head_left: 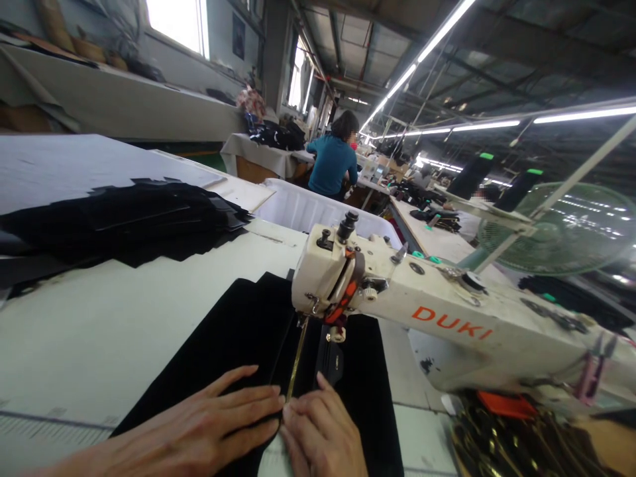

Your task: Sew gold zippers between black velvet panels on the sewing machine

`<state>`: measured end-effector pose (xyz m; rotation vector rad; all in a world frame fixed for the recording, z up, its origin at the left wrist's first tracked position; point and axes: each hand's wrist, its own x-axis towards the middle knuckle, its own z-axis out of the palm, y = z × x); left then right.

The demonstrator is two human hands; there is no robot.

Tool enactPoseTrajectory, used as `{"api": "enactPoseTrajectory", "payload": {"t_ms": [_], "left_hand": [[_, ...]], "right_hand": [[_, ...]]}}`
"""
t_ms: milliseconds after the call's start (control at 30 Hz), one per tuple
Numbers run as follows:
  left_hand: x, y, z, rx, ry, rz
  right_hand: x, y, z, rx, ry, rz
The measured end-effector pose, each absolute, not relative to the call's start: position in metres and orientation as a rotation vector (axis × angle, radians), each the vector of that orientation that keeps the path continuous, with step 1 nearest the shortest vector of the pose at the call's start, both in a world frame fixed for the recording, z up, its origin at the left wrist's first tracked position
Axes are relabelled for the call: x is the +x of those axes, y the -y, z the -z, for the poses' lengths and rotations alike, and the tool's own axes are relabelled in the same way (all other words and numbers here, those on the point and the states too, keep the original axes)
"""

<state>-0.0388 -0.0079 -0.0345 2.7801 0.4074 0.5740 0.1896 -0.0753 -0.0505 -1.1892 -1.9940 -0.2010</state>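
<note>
My left hand lies flat with fingers stretched out on a piece of black fabric on the sewing table. My right hand rests beside it, fingers pressed down on the fabric next to a gold zipper strip. The strip runs from between my fingertips up under the needle area of a white DUKI sewing machine. Both hands hold the fabric down just in front of the presser foot.
A stack of black cut pieces lies on the white table to the left. A white bin stands behind. A person in a teal top sits further back. A green fan stands at right; zippers pile at lower right.
</note>
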Motion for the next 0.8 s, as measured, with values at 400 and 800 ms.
{"api": "enactPoseTrajectory", "payload": {"t_ms": [400,800], "left_hand": [[-0.029,-0.031,0.007,2.763,-0.33,-0.252],[-0.009,-0.069,0.009,2.841,-0.274,-0.34]], "right_hand": [[0.206,0.045,0.038,-1.304,2.04,-0.153],[0.222,0.009,0.041,-1.389,2.043,-0.144]]}}
